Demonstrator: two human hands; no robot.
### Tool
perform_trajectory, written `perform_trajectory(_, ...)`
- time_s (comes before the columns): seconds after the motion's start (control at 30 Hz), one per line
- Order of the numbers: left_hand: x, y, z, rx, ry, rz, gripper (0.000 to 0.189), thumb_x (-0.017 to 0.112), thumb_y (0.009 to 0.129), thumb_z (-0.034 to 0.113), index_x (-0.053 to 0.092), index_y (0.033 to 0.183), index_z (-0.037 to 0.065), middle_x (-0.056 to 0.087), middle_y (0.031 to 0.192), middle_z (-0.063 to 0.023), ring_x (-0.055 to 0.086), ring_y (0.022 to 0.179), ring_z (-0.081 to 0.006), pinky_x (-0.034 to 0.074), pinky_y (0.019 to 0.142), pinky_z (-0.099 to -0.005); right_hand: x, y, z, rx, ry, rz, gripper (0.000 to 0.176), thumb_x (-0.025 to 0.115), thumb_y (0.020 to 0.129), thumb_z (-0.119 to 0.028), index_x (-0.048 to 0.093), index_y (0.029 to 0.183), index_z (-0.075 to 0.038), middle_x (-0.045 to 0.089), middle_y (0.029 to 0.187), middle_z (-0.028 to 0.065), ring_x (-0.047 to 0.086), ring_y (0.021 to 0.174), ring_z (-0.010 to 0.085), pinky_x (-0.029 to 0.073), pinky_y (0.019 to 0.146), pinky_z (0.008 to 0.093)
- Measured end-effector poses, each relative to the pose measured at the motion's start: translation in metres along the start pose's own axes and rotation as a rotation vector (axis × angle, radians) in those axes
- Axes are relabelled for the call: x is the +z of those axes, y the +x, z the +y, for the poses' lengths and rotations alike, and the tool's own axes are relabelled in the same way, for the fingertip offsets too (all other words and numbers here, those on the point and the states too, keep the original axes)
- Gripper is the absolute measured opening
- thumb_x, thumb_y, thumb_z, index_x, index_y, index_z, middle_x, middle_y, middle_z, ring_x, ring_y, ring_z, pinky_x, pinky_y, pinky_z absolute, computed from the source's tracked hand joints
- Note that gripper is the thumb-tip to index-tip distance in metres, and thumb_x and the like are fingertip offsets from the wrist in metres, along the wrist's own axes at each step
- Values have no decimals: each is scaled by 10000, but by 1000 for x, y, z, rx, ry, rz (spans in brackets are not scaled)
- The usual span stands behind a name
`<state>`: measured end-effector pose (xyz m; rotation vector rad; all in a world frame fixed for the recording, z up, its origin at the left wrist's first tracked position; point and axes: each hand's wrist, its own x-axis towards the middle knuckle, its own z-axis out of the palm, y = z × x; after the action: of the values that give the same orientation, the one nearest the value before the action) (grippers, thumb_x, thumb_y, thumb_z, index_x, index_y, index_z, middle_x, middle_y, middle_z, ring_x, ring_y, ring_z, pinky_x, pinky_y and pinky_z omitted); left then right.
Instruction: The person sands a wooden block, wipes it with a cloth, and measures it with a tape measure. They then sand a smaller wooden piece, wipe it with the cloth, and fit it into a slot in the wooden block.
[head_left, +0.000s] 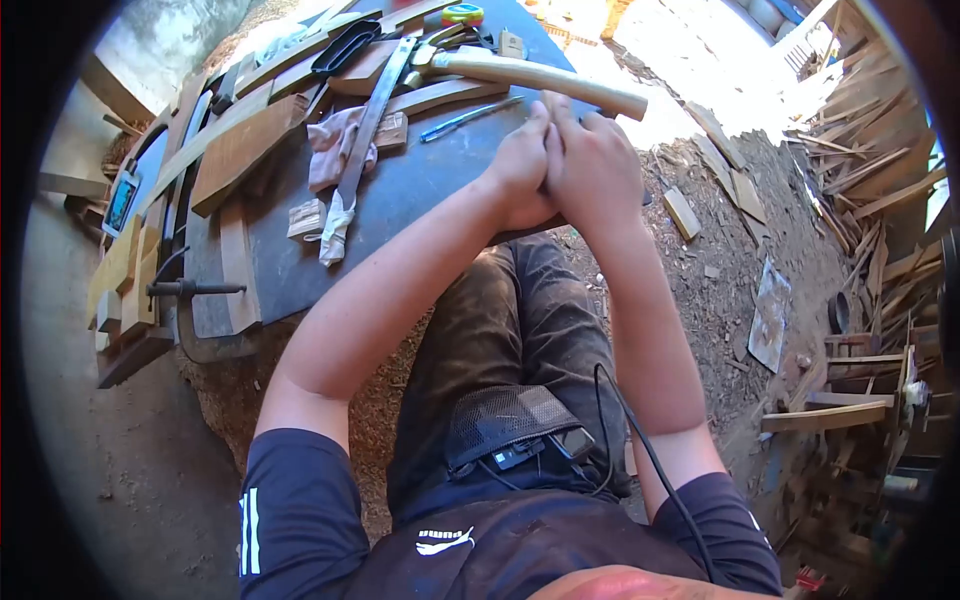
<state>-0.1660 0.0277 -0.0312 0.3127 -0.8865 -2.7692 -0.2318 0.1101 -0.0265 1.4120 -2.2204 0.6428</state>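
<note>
Keeping the clasp relaxed works best imo, left hand point(520, 165) against right hand point(598, 165), fingers bunched, can't tell if around anything, pen point(462, 120) on the table point(420, 175) nearby.

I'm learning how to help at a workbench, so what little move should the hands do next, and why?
I think the left hand should come away from the right hand first. They are pressed together, and the pen and hammer lie close by, so a free hand could probably reach either. I can't see whether anything is hidden between them.
</note>
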Motion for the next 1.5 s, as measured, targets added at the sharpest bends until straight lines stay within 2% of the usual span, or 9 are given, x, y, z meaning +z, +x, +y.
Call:
perform_trajectory(0.27, 1, -4, 5, -148, -1, -46, 702, 98, 1077, 533, 443, 1402, 16, 537, 1377, -219, 525, 1302, -327, 424, 1113, -513, -33, -67, -11, -8, -14, -84, 381, 599, 937, -211, 626, 1259, -8, 587, 847, 162, 608, 834, 347, 506, 783, 438)
perform_trajectory(0.47, -1, 1, 2, -101, 140, 2, 632, 166, 1070, 568, 424, 1437, 122, 546, 1371, -146, 521, 1296, -300, 430, 1081, -511, -8, -11, 2, 40, -12, 63, 394, 610, 946, -250, 643, 1292, -65, 617, 863, 156, 627, 833, 325, 529, 767, 437)
perform_trajectory(0.57, 4, -7, 3, -98, 119, -34, 622, 196, 1073, 561, 424, 1465, 136, 513, 1420, -122, 490, 1331, -285, 434, 1080, -518, -3, 8, 8, 12, -31, 73, 376, 600, 942, -254, 620, 1206, 13, 649, 914, 183, 636, 878, 341, 530, 792, 433)
perform_trajectory(0.77, 10, -4, 10, -101, 206, -6, 670, 172, 1062, 592, 397, 1501, 138, 536, 1419, -136, 537, 1310, -318, 416, 1094, -566, -19, -13, 25, 132, 178, 254, 561, 627, 943, -320, 560, 1324, 86, 630, 958, 238, 656, 906, 370, 533, 786, 455)
perform_trajectory(0.87, 11, -5, 10, -121, 212, -20, 663, 184, 1068, 575, 407, 1490, 115, 552, 1403, -136, 546, 1300, -305, 428, 1090, -549, -19, -28, 28, 154, 120, 103, 584, 651, 944, -317, 551, 1373, 67, 614, 933, 208, 639, 869, 352, 512, 786, 425)
perform_trajectory(1.17, -2, 6, 6, -139, 154, -49, 614, 198, 1086, 522, 443, 1455, 97, 586, 1357, -135, 570, 1266, -300, 444, 1071, -516, -43, -64, 20, 134, 406, 79, 553, 728, 854, -64, 586, 1387, -31, 573, 847, 140, 571, 719, 293, 482, 673, 407)
perform_trajectory(1.27, -6, 8, 6, -170, 178, -109, 608, 217, 1084, 530, 467, 1438, 104, 613, 1317, -122, 589, 1241, -286, 453, 1057, -513, -40, -64, 20, 98, 435, 72, 541, 692, 858, -37, 561, 1381, 8, 603, 952, 194, 600, 852, 357, 495, 767, 436)
perform_trajectory(1.33, 9, -3, 9, -140, 262, 82, 608, 235, 1083, 533, 482, 1426, 98, 628, 1286, -125, 604, 1218, -271, 458, 1048, -513, -34, -59, 22, 78, 416, 122, 529, 657, 869, -38, 537, 1377, 44, 635, 1068, 253, 633, 998, 424, 511, 875, 469)
perform_trajectory(1.5, 3, 9, -2, -87, 215, 64, 616, 235, 1074, 560, 537, 1348, 97, 663, 1194, -110, 652, 1117, -260, 513, 990, -479, -12, -23, 20, 122, 403, 93, 500, 605, 905, -73, 514, 1373, 80, 617, 1038, 274, 618, 954, 436, 506, 833, 477)
